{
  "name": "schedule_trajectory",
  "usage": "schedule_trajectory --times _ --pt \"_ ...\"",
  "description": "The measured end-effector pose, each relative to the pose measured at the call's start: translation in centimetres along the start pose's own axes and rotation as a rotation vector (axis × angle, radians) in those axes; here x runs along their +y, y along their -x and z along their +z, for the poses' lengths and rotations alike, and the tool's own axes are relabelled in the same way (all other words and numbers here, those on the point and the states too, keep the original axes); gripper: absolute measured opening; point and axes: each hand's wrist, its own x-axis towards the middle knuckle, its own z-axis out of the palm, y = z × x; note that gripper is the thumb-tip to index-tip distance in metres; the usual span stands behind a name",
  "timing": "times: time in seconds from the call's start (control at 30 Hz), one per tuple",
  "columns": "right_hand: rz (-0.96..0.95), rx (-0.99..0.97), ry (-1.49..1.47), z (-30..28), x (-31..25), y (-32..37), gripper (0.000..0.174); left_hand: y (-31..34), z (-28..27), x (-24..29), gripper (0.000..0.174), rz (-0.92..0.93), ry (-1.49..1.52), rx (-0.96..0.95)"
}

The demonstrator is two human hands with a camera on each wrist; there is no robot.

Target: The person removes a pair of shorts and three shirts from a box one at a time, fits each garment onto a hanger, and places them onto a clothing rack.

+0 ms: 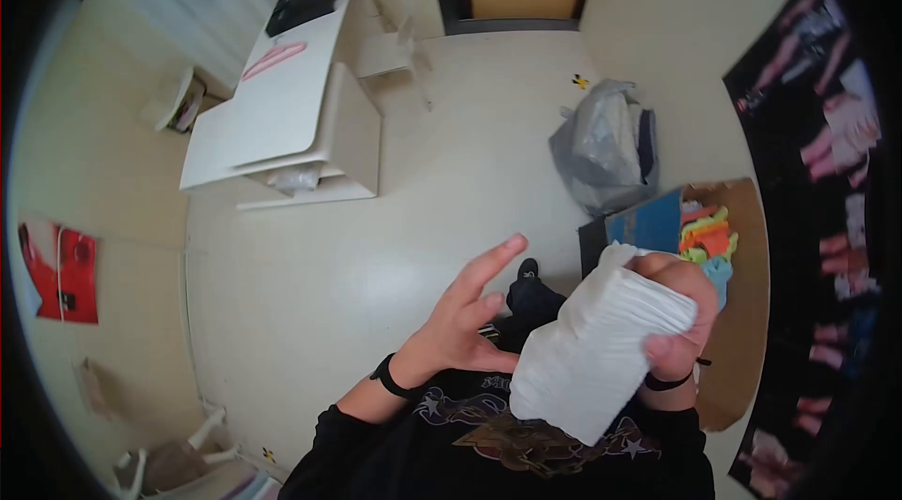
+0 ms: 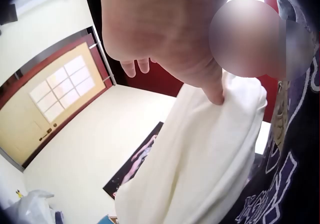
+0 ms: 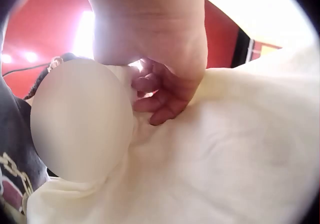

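A bundle of white gathered cloth (image 1: 587, 350) hangs in front of the chest, gripped at its upper right by my right hand (image 1: 684, 307), fingers curled and thumb pressed on it. Just left of the cloth is my left hand (image 1: 467, 317), fingers spread, thumb near the cloth's edge. In the left wrist view the thumb of my left hand (image 2: 165, 33) meets the top of the white cloth (image 2: 200, 149). The right wrist view has curled fingers of my right hand (image 3: 155, 48) at the cloth (image 3: 240, 144).
A cardboard box (image 1: 742, 312) with colourful items (image 1: 709, 235) stands at the right, a grey plastic bag (image 1: 601, 148) behind it. At the upper left, a white desk (image 1: 282, 96) holds a pink hanger (image 1: 273, 60) and black items; a white chair (image 1: 383, 54) is beside it.
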Motion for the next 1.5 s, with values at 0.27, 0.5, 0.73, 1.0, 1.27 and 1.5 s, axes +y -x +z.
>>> schedule_trajectory --times 0.27,0.5,0.73,1.0,1.27,1.5 --pt "0.272 -0.358 0.010 4.1 14.9 -11.2 0.021 -0.3 -8.2 -3.2 0.106 -0.663 -0.079 -0.198" --pt "0.176 -0.568 -0.243 8.2 21.9 -24.4 0.021 -7.8 -14.9 -7.7 0.072 -0.805 -0.213 -0.080" --pt "0.193 -0.692 -0.411 10.1 28.3 -32.8 0.018 -12.0 -18.7 -12.4 0.077 -0.862 -0.179 0.078" --pt "0.421 -0.501 -0.353 10.7 34.6 -39.0 0.021 -14.9 -24.9 -22.1 0.117 -0.681 -0.174 0.022" --pt "0.581 -0.195 -0.096 15.0 40.8 -46.7 0.023 -17.6 -33.2 -33.5 0.138 -0.569 -0.068 0.052" --pt "0.519 -0.444 0.094 18.6 47.1 -51.9 0.038 -17.0 -41.3 -41.2 0.077 -0.587 0.043 0.360"
